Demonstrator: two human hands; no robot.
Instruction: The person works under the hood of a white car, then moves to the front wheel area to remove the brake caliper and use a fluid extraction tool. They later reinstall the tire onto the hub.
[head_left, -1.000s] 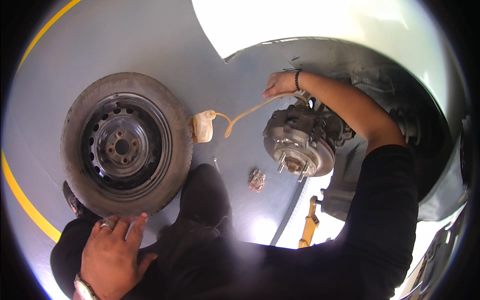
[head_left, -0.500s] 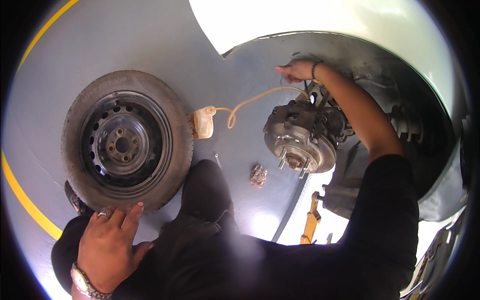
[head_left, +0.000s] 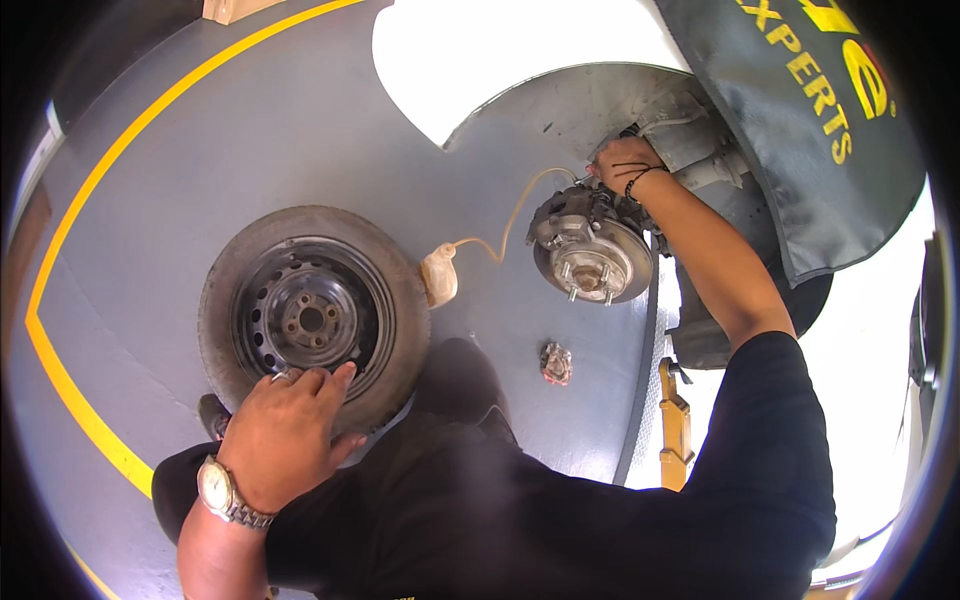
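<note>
My left hand (head_left: 290,430), fingers stretched out, lies at the near edge of a tyre on a black steel wheel (head_left: 212,330). At the wheel arch, my right hand (head_left: 628,165) is closed just behind the brake caliper (head_left: 562,215); its fingertips and whatever they grip are hidden. Below the caliper shows the brake disc and hub (head_left: 592,270) with bare studs. A thin amber hose (head_left: 514,215) runs from beside the caliper to a small translucent plastic bottle (head_left: 440,275), which stands against the tyre's right side.
A dark fender cover (head_left: 800,150) hangs over the white car body (head_left: 520,45). A crumpled reddish-white item (head_left: 556,363) lies on the grey floor. The yellow stand-like metal part (head_left: 675,425) is right of it. A yellow line (head_left: 75,400) curves along the floor at left.
My right hand has gone from an extended finger to a closed shape nearer the caliper. The view has shifted, bringing in the fender cover. My left hand now overlaps the tyre more.
</note>
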